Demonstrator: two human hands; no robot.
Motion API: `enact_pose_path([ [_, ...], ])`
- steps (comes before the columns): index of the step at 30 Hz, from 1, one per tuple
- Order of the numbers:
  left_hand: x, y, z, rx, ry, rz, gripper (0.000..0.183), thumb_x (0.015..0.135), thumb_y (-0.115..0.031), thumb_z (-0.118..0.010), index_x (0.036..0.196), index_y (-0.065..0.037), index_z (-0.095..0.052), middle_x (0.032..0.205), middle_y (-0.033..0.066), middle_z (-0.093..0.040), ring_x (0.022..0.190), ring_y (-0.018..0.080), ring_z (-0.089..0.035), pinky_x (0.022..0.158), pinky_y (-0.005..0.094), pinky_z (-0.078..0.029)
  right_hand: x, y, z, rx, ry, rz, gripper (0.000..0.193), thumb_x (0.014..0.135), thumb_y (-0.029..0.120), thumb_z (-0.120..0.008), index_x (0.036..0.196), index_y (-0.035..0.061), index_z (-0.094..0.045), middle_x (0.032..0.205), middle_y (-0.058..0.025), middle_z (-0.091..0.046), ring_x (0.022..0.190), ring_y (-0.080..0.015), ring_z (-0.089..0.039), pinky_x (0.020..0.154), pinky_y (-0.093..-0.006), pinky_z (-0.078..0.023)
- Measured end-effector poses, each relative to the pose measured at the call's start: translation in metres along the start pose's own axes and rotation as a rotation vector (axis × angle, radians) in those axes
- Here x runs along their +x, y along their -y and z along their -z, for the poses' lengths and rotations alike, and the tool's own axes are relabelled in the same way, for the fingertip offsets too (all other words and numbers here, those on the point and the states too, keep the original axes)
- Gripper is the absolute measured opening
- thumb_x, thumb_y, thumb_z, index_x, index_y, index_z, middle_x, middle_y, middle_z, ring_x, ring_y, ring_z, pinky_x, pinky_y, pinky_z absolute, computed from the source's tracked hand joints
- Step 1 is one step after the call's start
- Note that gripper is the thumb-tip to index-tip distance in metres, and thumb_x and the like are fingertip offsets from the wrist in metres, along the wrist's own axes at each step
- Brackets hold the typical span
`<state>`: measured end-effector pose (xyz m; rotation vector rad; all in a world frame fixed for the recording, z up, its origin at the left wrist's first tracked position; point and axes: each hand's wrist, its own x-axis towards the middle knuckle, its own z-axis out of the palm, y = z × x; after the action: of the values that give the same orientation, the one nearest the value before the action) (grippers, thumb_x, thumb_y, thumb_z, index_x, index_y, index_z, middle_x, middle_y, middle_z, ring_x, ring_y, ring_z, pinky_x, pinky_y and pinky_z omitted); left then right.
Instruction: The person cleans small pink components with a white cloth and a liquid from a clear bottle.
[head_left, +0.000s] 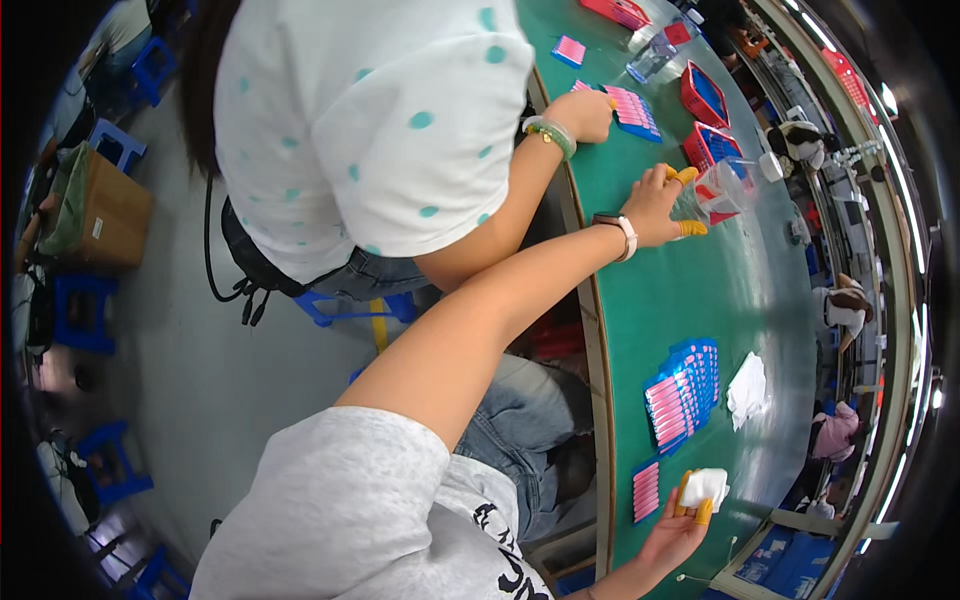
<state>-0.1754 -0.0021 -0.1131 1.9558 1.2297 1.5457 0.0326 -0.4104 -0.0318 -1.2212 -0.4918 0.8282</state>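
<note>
My left hand [655, 208], with yellow finger cots and a watch on its wrist, reaches far across the green table. Its thumb and fingers are closed around a clear plastic container [722, 192], which appears tilted. In my right hand [678, 530], also wearing yellow finger cots, is a folded white cloth [707, 488]. Beside that hand lies a small blue pack with pink strips [646, 492]. Farther up, a fanned stack of similar pink and blue packs [683, 395] rests on the table.
A white cloth [747, 391] lies past the stack. A co-worker's hand [588, 115] touches other pink and blue packs [632, 110]. Red baskets [704, 95] with blue contents and a clear bottle [652, 60] stand nearby. A blue tray [785, 558] sits at lower right.
</note>
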Motion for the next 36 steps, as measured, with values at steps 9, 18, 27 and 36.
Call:
enact_pose_path([
  [9, 0.0, -0.007, 0.009, -0.103, -0.019, -0.024, 0.09, 0.072, -0.054, -0.078, 0.138, -0.002, -0.043, 0.121, 0.0181, -0.041, 0.114, 0.0375, -0.043, 0.101, 0.0439, -0.038, 0.014, 0.0, 0.011, -0.043, 0.037, 0.087, 0.043, 0.102, 0.021, -0.045, 0.136, -0.0042, -0.042, 0.131, -0.0211, -0.054, 0.117, -0.0303, -0.058, 0.092, -0.04, -0.055],
  [18, 0.002, -0.002, -0.005, -0.171, -0.055, -0.13, 0.092, 0.069, -0.044, -0.084, 0.14, -0.007, -0.039, 0.12, 0.0186, -0.041, 0.112, 0.0355, -0.044, 0.099, 0.0445, -0.038, 0.02, 0.005, 0.005, -0.092, -0.102, 0.176, 0.037, 0.1, 0.017, -0.05, 0.131, -0.0026, -0.049, 0.126, -0.0188, -0.058, 0.114, -0.0277, -0.06, 0.091, -0.0398, -0.053],
  [27, -0.096, -0.142, 0.076, -0.013, 0.341, -0.396, 0.04, 0.083, -0.023, -0.072, 0.112, 0.0, -0.057, 0.099, 0.0128, -0.058, 0.1, 0.0304, -0.054, 0.096, 0.0475, -0.037, -0.016, 0.011, 0.018, -0.617, -0.367, 0.328, 0.024, 0.089, -0.002, -0.063, 0.113, -0.0048, -0.067, 0.105, -0.0067, -0.066, 0.096, -0.0102, -0.058, 0.084, -0.0239, -0.046],
  [36, -0.238, -0.214, 0.065, 0.076, 1.201, -0.514, 0.046, 0.084, -0.037, -0.065, 0.114, -0.001, -0.066, 0.128, 0.0138, -0.055, 0.13, 0.034, -0.047, 0.111, 0.0607, -0.025, -0.019, -0.027, -0.007, -1.261, 0.177, 0.441, 0.03, 0.07, 0.0, -0.068, 0.1, 0.001, -0.071, 0.105, -0.0125, -0.068, 0.095, -0.0317, -0.064, 0.084, -0.0384, -0.052],
])
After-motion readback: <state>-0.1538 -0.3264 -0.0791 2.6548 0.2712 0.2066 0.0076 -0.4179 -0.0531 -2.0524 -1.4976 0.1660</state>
